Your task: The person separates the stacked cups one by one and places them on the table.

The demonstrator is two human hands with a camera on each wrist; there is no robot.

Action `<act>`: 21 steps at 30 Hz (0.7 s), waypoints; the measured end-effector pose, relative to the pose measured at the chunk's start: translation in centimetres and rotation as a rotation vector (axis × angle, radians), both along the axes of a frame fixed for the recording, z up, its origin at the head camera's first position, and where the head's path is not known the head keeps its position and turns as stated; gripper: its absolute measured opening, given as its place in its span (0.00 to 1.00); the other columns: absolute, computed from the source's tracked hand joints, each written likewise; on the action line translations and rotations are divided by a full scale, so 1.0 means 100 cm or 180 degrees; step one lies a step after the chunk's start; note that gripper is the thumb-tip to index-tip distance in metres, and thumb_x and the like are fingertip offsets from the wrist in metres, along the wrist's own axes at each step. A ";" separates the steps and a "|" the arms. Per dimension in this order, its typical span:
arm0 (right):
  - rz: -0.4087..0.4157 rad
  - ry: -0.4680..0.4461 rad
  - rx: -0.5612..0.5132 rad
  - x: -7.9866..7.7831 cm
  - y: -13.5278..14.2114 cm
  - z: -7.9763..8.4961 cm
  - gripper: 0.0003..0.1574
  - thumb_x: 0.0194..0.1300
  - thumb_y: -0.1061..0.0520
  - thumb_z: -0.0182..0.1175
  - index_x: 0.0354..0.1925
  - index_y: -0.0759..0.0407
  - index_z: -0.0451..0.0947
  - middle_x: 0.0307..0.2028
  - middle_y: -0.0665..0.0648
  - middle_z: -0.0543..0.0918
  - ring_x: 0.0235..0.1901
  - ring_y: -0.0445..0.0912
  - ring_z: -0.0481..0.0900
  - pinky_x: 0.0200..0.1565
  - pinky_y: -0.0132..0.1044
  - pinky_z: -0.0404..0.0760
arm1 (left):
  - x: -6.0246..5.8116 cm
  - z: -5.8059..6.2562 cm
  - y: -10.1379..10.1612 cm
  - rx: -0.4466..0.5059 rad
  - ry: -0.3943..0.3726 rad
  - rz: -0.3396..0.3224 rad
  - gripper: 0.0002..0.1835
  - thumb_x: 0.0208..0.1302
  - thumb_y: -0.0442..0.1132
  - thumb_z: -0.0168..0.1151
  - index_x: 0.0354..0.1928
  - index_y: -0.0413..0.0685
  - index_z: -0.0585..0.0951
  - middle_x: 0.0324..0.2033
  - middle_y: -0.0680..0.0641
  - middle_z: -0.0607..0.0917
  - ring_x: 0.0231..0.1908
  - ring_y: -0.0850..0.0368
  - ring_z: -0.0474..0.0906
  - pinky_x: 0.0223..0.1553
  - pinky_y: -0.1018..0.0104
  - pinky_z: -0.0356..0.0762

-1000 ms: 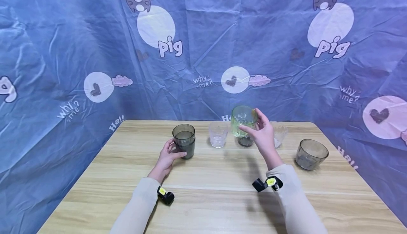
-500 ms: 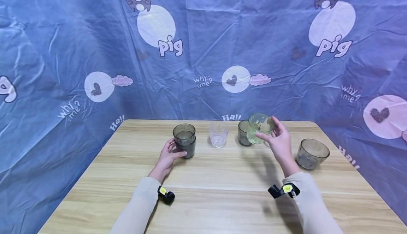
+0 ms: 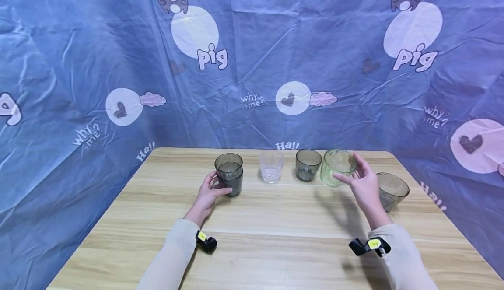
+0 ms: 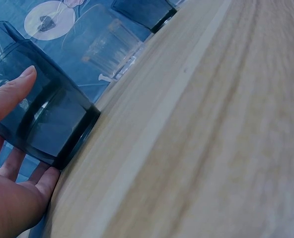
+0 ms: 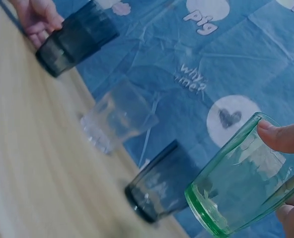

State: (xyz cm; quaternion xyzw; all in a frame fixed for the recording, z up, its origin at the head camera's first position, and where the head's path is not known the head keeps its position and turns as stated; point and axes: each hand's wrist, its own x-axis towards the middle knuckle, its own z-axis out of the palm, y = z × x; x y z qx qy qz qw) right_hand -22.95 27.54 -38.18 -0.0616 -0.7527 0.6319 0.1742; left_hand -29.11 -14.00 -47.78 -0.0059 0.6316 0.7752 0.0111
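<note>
My left hand [image 3: 206, 196] holds a stack of two smoky grey glasses [image 3: 229, 176], one nested in the other, upright on the wooden table. In the left wrist view, the thumb lies along the side of the stack [image 4: 47, 109] and the fingers reach around its far side and base. At the right, my right hand [image 3: 364, 185] grips a green glass [image 3: 334, 172] between thumb and fingers. The right wrist view shows this green glass [image 5: 241, 178] tilted in the picture, its base seemingly above the tabletop. A clear glass seen earlier behind it is now hidden.
Between the hands, a clear glass [image 3: 271, 167] and a smoky grey glass [image 3: 307, 165] stand along the back of the table [image 3: 275, 228]. A wider smoky glass [image 3: 393, 189] stands right of my right hand, partly covered by it. A blue printed cloth [image 3: 252, 62] hangs behind.
My right hand has carried the green glass rightward and lower, uncovering the smoky glass at the back and covering the clear one. The left hand and its stack have stayed put.
</note>
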 end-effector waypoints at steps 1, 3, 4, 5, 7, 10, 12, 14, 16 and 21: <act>0.0009 -0.0018 0.0042 0.001 0.002 -0.002 0.60 0.57 0.69 0.70 0.78 0.61 0.47 0.75 0.66 0.54 0.74 0.54 0.52 0.70 0.34 0.54 | 0.000 0.000 0.000 0.0009 -0.0005 0.0005 0.45 0.50 0.19 0.67 0.71 0.41 0.62 0.66 0.36 0.69 0.61 0.42 0.70 0.62 0.55 0.69; 0.0017 -0.0048 0.0096 0.002 0.006 -0.007 0.60 0.57 0.69 0.70 0.78 0.61 0.47 0.74 0.67 0.55 0.74 0.55 0.53 0.70 0.34 0.54 | 0.000 -0.001 0.000 0.0020 -0.0010 0.0019 0.45 0.50 0.18 0.67 0.71 0.41 0.62 0.66 0.36 0.69 0.60 0.42 0.70 0.61 0.56 0.70; 0.0019 -0.0064 0.0131 0.002 0.008 -0.009 0.60 0.57 0.69 0.70 0.78 0.60 0.47 0.74 0.67 0.56 0.74 0.56 0.53 0.70 0.34 0.54 | 0.000 -0.001 0.000 0.0011 0.0004 0.0020 0.45 0.50 0.18 0.67 0.71 0.41 0.63 0.66 0.36 0.70 0.60 0.43 0.71 0.60 0.57 0.71; 0.0013 -0.0077 0.0142 0.002 0.009 -0.012 0.60 0.57 0.69 0.70 0.78 0.60 0.47 0.74 0.67 0.56 0.73 0.56 0.53 0.70 0.34 0.54 | 0.000 -0.001 0.000 0.0014 0.0005 0.0030 0.45 0.49 0.18 0.67 0.71 0.41 0.63 0.65 0.36 0.70 0.59 0.43 0.71 0.59 0.58 0.72; 0.0015 -0.0099 0.0138 0.003 0.012 -0.017 0.60 0.56 0.70 0.70 0.78 0.60 0.47 0.74 0.67 0.56 0.73 0.57 0.53 0.70 0.34 0.54 | 0.001 -0.001 0.000 0.0009 0.0019 0.0037 0.44 0.49 0.18 0.67 0.70 0.41 0.64 0.65 0.36 0.70 0.58 0.44 0.72 0.58 0.59 0.72; 0.0001 -0.0161 0.0193 0.005 0.014 -0.024 0.61 0.56 0.69 0.70 0.77 0.62 0.47 0.74 0.68 0.56 0.73 0.57 0.53 0.70 0.33 0.55 | 0.001 -0.001 0.000 0.0005 0.0030 0.0044 0.44 0.49 0.18 0.67 0.70 0.41 0.64 0.65 0.36 0.70 0.57 0.44 0.73 0.57 0.60 0.73; -0.0010 -0.0203 0.0249 0.006 0.016 -0.028 0.61 0.56 0.68 0.71 0.77 0.62 0.46 0.74 0.68 0.56 0.73 0.58 0.53 0.69 0.33 0.55 | 0.001 -0.001 0.000 0.0005 0.0035 0.0041 0.44 0.49 0.18 0.67 0.70 0.41 0.64 0.65 0.35 0.70 0.57 0.45 0.73 0.57 0.60 0.73; -0.0020 -0.0236 0.0312 0.007 0.017 -0.032 0.61 0.56 0.67 0.71 0.77 0.63 0.46 0.74 0.68 0.56 0.73 0.58 0.53 0.69 0.33 0.56 | 0.002 -0.001 0.001 0.0006 0.0041 0.0040 0.44 0.49 0.18 0.67 0.70 0.41 0.63 0.65 0.35 0.70 0.57 0.45 0.73 0.57 0.61 0.74; -0.0020 -0.0261 0.0352 0.008 0.018 -0.035 0.61 0.55 0.67 0.72 0.77 0.64 0.46 0.74 0.67 0.56 0.73 0.59 0.54 0.69 0.34 0.56 | 0.002 0.000 0.001 -0.0009 0.0055 0.0033 0.44 0.49 0.18 0.67 0.70 0.40 0.63 0.65 0.35 0.70 0.57 0.44 0.73 0.56 0.61 0.74; 0.0045 -0.0379 0.0423 0.011 0.020 -0.043 0.63 0.55 0.64 0.72 0.77 0.64 0.44 0.74 0.68 0.54 0.73 0.60 0.53 0.70 0.38 0.56 | 0.002 0.000 0.001 0.0017 0.0048 0.0048 0.45 0.48 0.18 0.67 0.71 0.41 0.63 0.65 0.36 0.70 0.58 0.44 0.73 0.57 0.60 0.73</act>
